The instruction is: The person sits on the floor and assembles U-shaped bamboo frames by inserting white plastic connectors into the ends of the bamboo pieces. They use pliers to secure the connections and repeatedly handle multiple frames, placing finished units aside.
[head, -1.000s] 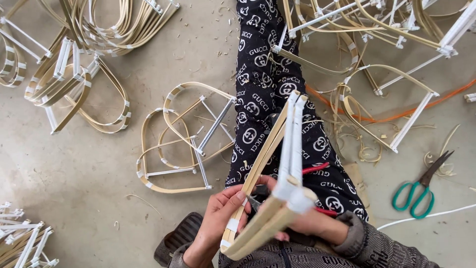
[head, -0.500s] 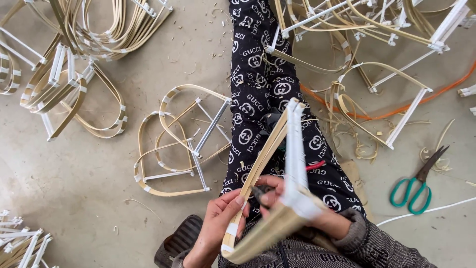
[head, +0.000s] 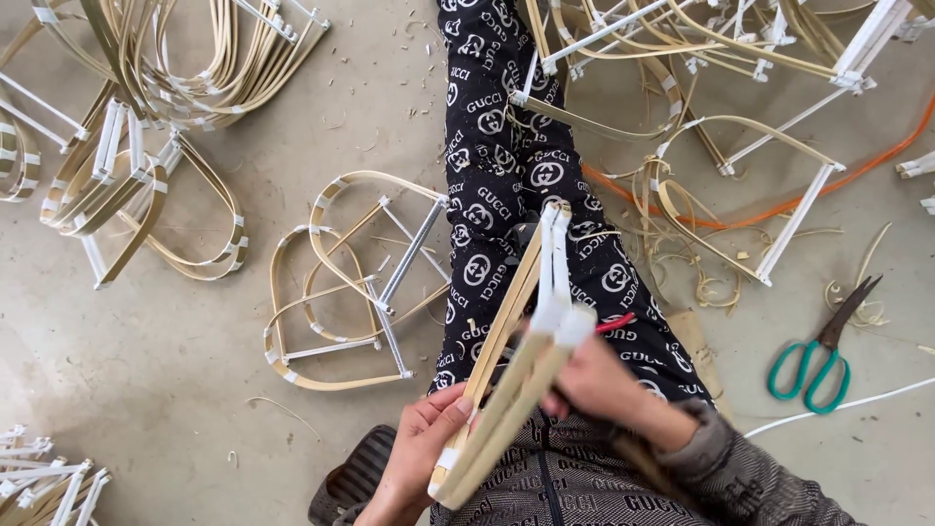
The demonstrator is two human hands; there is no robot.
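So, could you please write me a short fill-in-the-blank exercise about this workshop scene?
1. The left hand and right hand both hold a bent ____ frame.
2. The scissors on the floor have ____ handles.
3. The finished frames lie to the person's ____.

Missing words: bamboo; green; left

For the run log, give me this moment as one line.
left hand: holds bamboo frame low | right hand: grips frame midway | scissors: on floor
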